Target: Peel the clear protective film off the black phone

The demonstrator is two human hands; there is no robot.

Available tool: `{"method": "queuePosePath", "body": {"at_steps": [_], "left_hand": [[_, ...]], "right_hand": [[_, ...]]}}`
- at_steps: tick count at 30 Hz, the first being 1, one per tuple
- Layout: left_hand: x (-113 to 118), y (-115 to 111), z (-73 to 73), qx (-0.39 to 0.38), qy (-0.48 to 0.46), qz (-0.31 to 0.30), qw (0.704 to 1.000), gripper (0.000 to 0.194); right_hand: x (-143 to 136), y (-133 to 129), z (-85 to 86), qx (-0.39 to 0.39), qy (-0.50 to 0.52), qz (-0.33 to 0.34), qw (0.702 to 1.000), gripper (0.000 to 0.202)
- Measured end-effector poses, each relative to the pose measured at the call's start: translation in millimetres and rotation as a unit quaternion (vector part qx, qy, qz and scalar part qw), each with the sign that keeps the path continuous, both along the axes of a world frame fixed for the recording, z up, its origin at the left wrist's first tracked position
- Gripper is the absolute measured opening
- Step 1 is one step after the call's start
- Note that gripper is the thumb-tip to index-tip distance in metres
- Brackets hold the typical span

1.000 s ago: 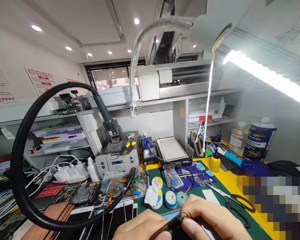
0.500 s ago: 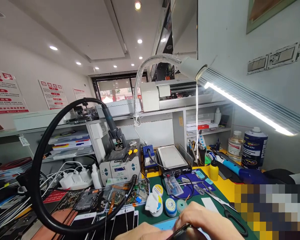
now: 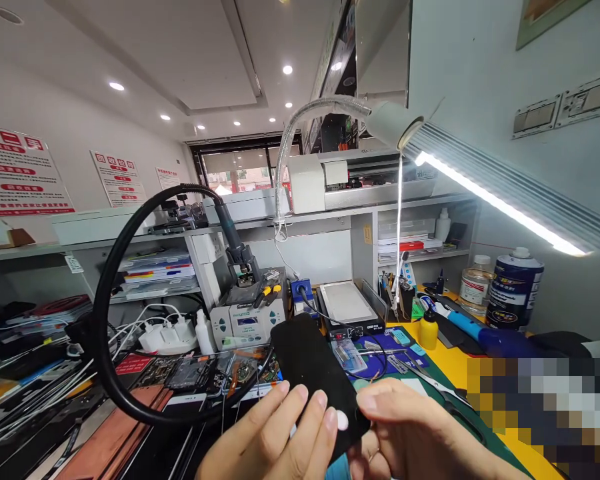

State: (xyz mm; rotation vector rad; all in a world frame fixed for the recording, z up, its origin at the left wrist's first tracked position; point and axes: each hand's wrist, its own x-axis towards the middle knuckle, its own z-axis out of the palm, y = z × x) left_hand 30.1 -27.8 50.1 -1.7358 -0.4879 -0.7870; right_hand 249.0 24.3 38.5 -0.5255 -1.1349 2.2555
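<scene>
While both hands, left (image 3: 275, 437) and right (image 3: 410, 427), pinch only the phone's (image 3: 313, 373) lower end, it could slip onto the counter (image 3: 460, 363); hose (image 3: 130, 400) is near.

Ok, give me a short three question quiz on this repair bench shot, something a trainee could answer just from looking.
1. True or false: both hands are on the black phone.
2. What colour is the small squeeze bottle beside the tool holder? A green, B yellow, C red.
3. What hangs over the bench on a silver gooseneck?

Key
1. True: the left hand and the right hand both grip its lower end.
2. B.
3. The lamp, lit.
</scene>
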Motion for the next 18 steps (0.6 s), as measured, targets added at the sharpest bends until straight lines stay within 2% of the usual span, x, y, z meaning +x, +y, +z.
{"method": "queuePosePath", "body": {"at_steps": [3,6,8,10,11,12,13,14,15,16,17,18], "left_hand": [[-4,-4,1.2,-0.022,0.043,0.017,0.999,0.019],[-5,-13,3.8,-0.106,-0.003,0.030,0.994,0.024],[-5,-19,2.5,-0.159,-0.052,0.032,0.985,0.026],[-3,-26,-1.2,-0.184,-0.119,0.026,0.975,0.042],[-1,-29,-3.5,-0.205,-0.187,0.015,0.961,0.049],[1,-32,-5.6,-0.244,-0.283,-0.001,0.928,0.050],[4,-35,-7.2,-0.309,-0.392,-0.026,0.866,0.044],[8,-37,-7.9,-0.393,-0.498,-0.059,0.771,0.033],[11,-39,-7.7,-0.488,-0.576,-0.097,0.649,0.023],[14,-39,-6.6,-0.573,-0.608,-0.135,0.532,0.026],[17,-39,-4.9,-0.632,-0.612,-0.165,0.446,0.034],[19,-38,-2.7,-0.673,-0.602,-0.181,0.390,0.040]], "right_hand": [[0,1,2.7,0.089,-0.044,0.008,0.995,0.035],[4,0,10.2,0.191,-0.069,0.018,0.979,0.039],[7,-2,14.4,0.239,-0.085,0.006,0.967,0.040],[8,-4,16.9,0.262,-0.102,-0.017,0.959,0.041],[9,-4,17.4,0.267,-0.108,-0.023,0.957,0.042],[9,-5,17.6,0.267,-0.112,-0.025,0.957,0.042],[9,-4,17.5,0.266,-0.111,-0.021,0.957,0.042],[9,-4,17.3,0.263,-0.108,-0.014,0.959,0.042],[9,-4,17.0,0.260,-0.103,-0.006,0.960,0.042],[8,-4,16.7,0.257,-0.100,0.002,0.961,0.042],[7,-4,16.5,0.255,-0.099,0.012,0.962,0.042],[6,-5,16.2,0.253,-0.100,0.020,0.962,0.042]]}}
